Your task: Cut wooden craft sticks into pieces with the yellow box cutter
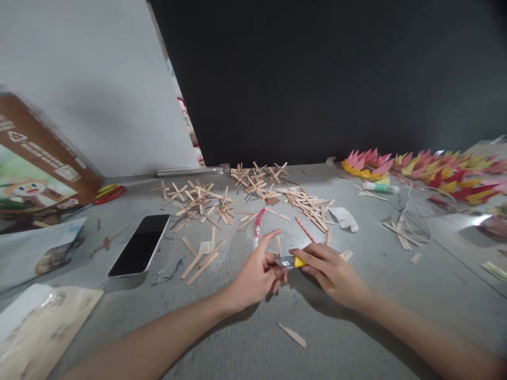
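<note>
My right hand (332, 272) is closed around a yellow utility knife (300, 262), whose grey blade end points left. My left hand (259, 274) is right at the blade end, index finger raised and the other fingers curled in. Whether those fingers pinch the blade or something small is hidden. Just behind them a wooden craft stick (278, 244) shows; I cannot tell if it is held or lying down. Nearer me, a craft stick with a pointed end (292, 335) lies on the grey table (340, 348). A red striped straw (304, 229) lies beyond my right hand.
Piles of craft sticks (307, 206) and crossed-stick pieces (198, 200) spread across the back. A phone (140, 245), red-yellow scissors (109, 193) and a brown box (43, 158) are left. Pink-yellow paper crowns (368, 164), a glue stick (380, 187) and a white cable (410, 211) lie right.
</note>
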Available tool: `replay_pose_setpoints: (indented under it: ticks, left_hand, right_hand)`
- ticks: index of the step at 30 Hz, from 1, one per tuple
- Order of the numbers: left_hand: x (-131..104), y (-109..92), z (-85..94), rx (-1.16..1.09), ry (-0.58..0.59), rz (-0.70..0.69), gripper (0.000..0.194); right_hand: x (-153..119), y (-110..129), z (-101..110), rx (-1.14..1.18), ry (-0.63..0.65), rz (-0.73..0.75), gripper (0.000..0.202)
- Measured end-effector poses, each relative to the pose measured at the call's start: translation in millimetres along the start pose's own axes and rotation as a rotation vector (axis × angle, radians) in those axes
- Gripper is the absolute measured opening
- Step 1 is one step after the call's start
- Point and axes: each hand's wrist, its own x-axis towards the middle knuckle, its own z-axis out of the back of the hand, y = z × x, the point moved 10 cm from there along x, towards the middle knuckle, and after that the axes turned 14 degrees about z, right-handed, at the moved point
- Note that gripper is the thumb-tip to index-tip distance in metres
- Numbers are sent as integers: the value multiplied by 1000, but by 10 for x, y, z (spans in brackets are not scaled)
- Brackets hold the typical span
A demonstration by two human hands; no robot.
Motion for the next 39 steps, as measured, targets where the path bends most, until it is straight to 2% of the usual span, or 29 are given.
replay_pose_setpoints:
  ticks: [4,9,13,17,19,28,39]
  left_hand:
    - [-2,10,1,-8,13,1,93]
    - [-6,34,-2,3,9,18,84]
    - [6,56,12,15,-10,36,63]
    - [36,77,32,24,-15,60,28]
    - [44,56,32,49,-10,52,21]
    - [41,-30,64,66,-13,30,45]
    - [46,14,61,108,2,22,49]
  right_hand:
    - [-5,-6,4,-2,-10,4,40]
    - [-3,-2,27,1,-21,-4,39]
    - [12,24,54,4,-43,23,39]
    - [18,22,70,11,-68,37,39]
    - [18,10,73,24,-74,33,40]
    - [10,-10,118,41,-109,11,40]
    - [-12,-16,98,65,-104,22,42]
